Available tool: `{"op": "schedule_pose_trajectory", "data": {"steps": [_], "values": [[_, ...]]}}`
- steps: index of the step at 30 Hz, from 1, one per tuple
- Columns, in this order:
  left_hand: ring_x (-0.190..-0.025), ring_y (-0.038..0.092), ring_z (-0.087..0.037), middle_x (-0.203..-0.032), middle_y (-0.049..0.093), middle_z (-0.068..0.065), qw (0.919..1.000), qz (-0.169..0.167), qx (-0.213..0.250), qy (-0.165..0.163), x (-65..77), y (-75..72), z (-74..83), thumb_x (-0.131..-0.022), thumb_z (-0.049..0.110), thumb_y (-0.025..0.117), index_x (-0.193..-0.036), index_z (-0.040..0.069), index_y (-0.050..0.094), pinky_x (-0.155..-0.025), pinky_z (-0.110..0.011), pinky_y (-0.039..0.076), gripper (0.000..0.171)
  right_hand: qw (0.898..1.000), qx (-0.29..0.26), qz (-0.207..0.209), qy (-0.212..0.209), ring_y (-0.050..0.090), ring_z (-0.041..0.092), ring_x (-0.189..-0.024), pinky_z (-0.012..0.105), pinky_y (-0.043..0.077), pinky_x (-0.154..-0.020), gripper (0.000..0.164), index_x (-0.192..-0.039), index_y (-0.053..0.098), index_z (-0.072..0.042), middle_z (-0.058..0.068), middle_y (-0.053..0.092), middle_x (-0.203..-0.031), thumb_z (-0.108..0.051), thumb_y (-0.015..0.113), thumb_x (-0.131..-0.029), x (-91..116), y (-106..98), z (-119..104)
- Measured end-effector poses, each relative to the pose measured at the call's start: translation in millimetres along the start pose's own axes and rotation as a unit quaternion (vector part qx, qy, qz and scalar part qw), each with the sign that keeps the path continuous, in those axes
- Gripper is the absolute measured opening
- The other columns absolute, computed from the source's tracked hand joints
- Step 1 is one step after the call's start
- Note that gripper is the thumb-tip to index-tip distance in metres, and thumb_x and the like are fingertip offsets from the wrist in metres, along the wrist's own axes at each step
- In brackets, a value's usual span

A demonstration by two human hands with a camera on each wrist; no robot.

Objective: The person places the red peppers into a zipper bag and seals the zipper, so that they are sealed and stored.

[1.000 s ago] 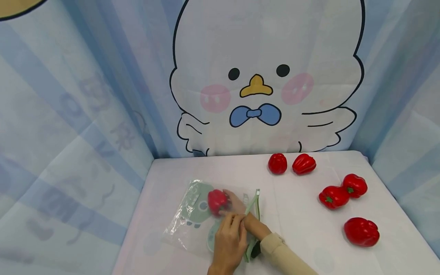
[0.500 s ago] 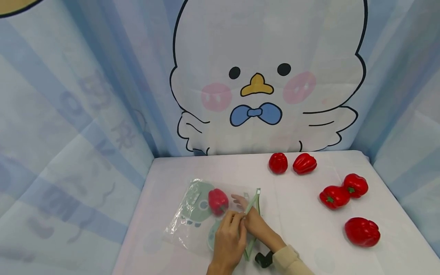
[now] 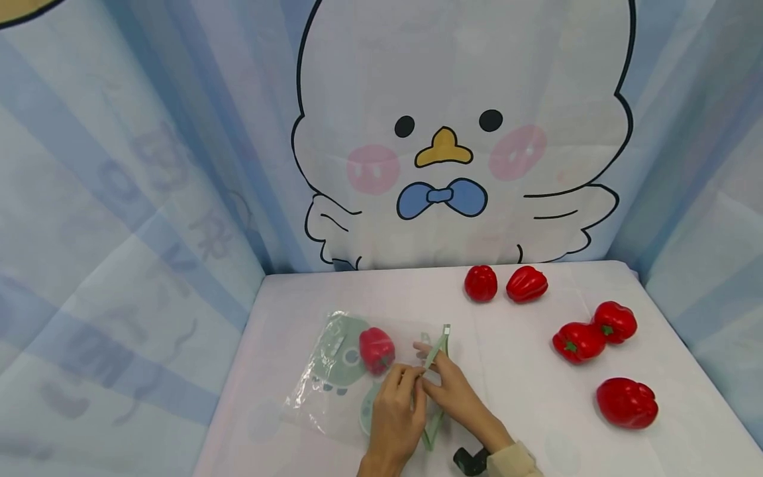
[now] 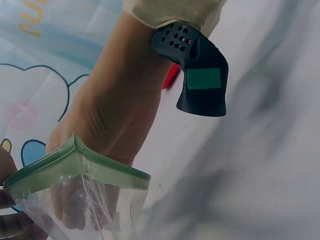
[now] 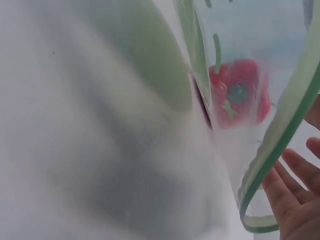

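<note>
A clear zip-top bag (image 3: pixel 306 404) with printed green figures and a green zip edge lies on the table, its mouth towards the right. Inside it is a red bell pepper (image 3: pixel 377 351), seen through the plastic in the right wrist view with its green stem end facing the camera. My left hand (image 3: pixel 395 411) pinches the bag's green rim; its fingertips show at the left edge of the left wrist view. At the parted mouth is my right hand (image 3: pixel 451 391), fingers spread loosely and empty, some of them behind the green zip edge (image 5: pixel 285 130).
Two red bell peppers stand at the back, one a round pepper (image 3: pixel 481 283), the other a tilted pepper (image 3: pixel 527 285). Further right are a touching pair, a front pepper (image 3: pixel 578 342) and a rear pepper (image 3: pixel 615 322). A large pepper (image 3: pixel 627 403) lies near the right edge. Printed curtains surround the table.
My right hand has let go of the pepper inside the bag and drawn back rightward to the mouth. The pepper stays in the bag. My left hand keeps its pinch on the rim.
</note>
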State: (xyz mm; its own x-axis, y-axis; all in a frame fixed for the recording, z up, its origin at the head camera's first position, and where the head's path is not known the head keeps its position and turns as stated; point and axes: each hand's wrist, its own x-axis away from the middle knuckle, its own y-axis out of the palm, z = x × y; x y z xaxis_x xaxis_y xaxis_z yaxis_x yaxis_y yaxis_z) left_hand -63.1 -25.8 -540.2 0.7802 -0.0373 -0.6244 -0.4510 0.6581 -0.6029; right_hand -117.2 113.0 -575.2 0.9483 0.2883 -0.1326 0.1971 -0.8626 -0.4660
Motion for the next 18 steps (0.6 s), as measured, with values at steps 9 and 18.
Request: {"op": "schedule_pose_trajectory", "data": {"steps": [9, 18], "values": [[-0.077, 0.058, -0.003, -0.093, 0.065, 0.004, 0.9999, 0.006, 0.011, 0.002, 0.4, 1.6, -1.0, -0.085, -0.005, 0.074, -0.102, 0.009, 0.075, -0.067, -0.010, 0.048, 0.022, 0.999, -0.004, 0.042, -0.006, 0.066, 0.036, -0.124, 0.040, 0.060, -0.102, 0.052, -0.137, 0.059, -0.003, 0.014, 0.066, -0.136, 0.003, 0.078, -0.089, 11.1, -12.2, 4.6], [-0.081, 0.064, -0.005, -0.093, 0.065, 0.004, 1.0000, 0.000, -0.007, 0.003, 2.8, 1.2, 0.3, -0.081, -0.003, 0.079, -0.102, 0.011, 0.074, -0.070, -0.015, 0.053, 0.025, 0.996, -0.075, 0.042, 0.020, 0.067, 0.037, -0.123, 0.037, 0.059, -0.104, 0.048, -0.142, 0.055, 0.000, 0.018, 0.067, -0.132, -0.011, 0.072, -0.098, 15.5, -21.1, 5.5]]}}
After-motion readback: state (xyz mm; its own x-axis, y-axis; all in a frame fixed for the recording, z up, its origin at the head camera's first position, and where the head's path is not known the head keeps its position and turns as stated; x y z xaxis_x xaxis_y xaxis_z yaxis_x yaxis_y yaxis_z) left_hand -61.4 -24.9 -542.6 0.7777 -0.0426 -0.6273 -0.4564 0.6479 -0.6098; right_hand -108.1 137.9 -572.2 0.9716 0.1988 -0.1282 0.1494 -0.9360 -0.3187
